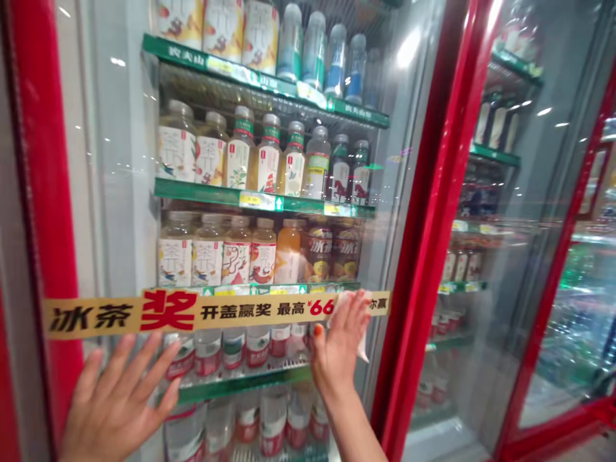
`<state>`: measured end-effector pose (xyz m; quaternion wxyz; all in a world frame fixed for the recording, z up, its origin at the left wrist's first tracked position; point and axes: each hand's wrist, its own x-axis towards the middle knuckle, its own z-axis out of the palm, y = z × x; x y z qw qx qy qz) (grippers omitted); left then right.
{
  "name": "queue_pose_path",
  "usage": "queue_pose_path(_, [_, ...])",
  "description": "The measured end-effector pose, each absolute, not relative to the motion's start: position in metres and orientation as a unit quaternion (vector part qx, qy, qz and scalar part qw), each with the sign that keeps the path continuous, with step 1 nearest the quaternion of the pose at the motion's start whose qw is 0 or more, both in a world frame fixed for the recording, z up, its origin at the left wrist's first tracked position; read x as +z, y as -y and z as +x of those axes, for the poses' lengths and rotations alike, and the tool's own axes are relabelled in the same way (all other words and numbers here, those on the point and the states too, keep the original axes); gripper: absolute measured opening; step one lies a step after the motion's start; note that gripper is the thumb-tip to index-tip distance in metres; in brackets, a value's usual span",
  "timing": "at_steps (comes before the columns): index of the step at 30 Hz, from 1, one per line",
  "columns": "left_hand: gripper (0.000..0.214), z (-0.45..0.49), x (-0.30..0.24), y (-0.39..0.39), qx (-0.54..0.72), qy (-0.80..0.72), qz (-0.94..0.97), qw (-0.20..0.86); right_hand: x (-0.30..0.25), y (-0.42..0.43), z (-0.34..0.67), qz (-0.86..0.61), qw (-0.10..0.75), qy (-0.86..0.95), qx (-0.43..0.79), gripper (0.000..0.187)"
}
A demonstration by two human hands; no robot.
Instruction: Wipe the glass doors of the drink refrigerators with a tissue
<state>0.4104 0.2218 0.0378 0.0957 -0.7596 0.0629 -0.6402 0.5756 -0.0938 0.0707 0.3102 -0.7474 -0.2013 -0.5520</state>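
My left hand [118,401] lies flat and spread on the glass door [120,192] of a red-framed drinks fridge, low at the left. My right hand [341,343] presses a white cloth [362,330] against the same glass at the right end of a yellow banner sticker [192,312] with red and black characters. The cloth shows above and to the right of the fingers. Behind the glass, rows of bottled teas, juices and water stand on green shelves [260,202].
The door's red frame [428,224] runs down on the right. A second glass-door fridge [505,256] with bottles stands beyond it. Another red frame edge [41,192] borders the left. Glare and reflections streak the glass.
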Motion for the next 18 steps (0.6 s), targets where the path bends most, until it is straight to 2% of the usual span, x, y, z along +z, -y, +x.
queue_pose_path(2, [0.08, 0.405, 0.047, -0.211, -0.639, -0.047, -0.756, 0.137, 0.098, 0.07, 0.555, -0.725, 0.245, 0.308, -0.566, 0.092])
queue_pose_path(4, [0.079, 0.402, 0.054, -0.205, -0.639, -0.053, -0.755, 0.14, 0.098, 0.061, 0.539, -0.683, 0.145, 0.45, -0.557, 0.096])
queue_pose_path(7, [0.078, 0.402, 0.057, -0.203, -0.638, -0.057, -0.757, 0.128, 0.085, 0.088, 0.545, -0.642, 0.056, 0.552, -0.529, 0.087])
queue_pose_path(9, [0.078, 0.402, 0.058, -0.202, -0.631, -0.055, -0.762, 0.131, 0.088, 0.125, 0.566, -0.684, 0.106, 0.481, -0.538, 0.081])
queue_pose_path(11, [0.079, 0.403, 0.058, -0.202, -0.627, -0.058, -0.764, 0.139, 0.101, 0.154, 0.588, -0.739, 0.21, 0.335, -0.546, 0.081])
queue_pose_path(14, [0.081, 0.402, 0.059, -0.202, -0.633, -0.055, -0.757, 0.151, 0.114, 0.146, 0.596, -0.771, 0.314, 0.174, -0.526, 0.085])
queue_pose_path(16, [0.082, 0.401, 0.059, -0.204, -0.632, -0.05, -0.759, 0.152, 0.111, 0.111, 0.577, -0.776, 0.314, 0.184, -0.515, 0.091])
queue_pose_path(18, [0.082, 0.4, 0.059, -0.205, -0.623, -0.052, -0.765, 0.152, 0.103, 0.073, 0.55, -0.77, 0.258, 0.292, -0.505, 0.096])
